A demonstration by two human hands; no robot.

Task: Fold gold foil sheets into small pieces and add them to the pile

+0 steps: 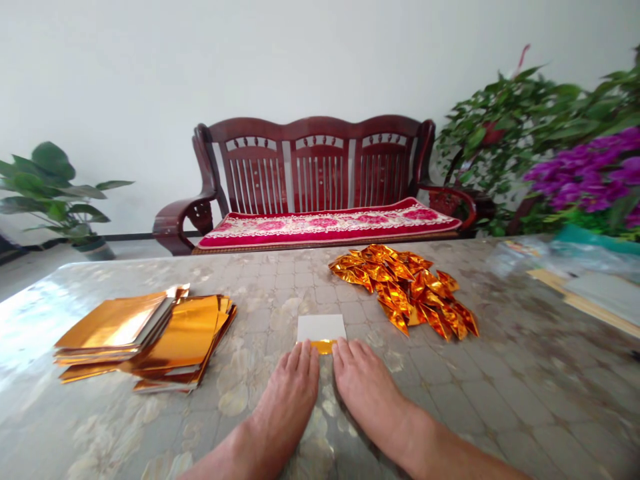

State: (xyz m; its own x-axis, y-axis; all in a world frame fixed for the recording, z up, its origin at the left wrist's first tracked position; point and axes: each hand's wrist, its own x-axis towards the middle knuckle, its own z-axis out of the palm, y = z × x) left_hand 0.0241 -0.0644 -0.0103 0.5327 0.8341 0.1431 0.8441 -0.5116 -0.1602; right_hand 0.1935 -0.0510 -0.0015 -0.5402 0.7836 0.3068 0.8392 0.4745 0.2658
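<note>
A small sheet of foil paper point(321, 327) lies on the table in front of me, white side up. Its near edge is folded over and shows a gold strip. My left hand point(295, 373) is closed on the left end of this fold, fingers together. At the right end, my right hand point(361, 372) is closed on the fold in the same way. Both thumbs are hidden from view. Off to the left are stacks of flat gold foil sheets point(107, 323). A heap of folded gold foil pieces point(400, 283) sits beyond my right hand.
A patterned cover lies over the table point(270, 293). Clear plastic packaging point(520, 257) and flat boards point(595, 300) lie at the right edge. Behind the table stands a dark wooden bench point(320, 173) with a red cushion point(325, 223). Potted plants point(60, 190) flank it.
</note>
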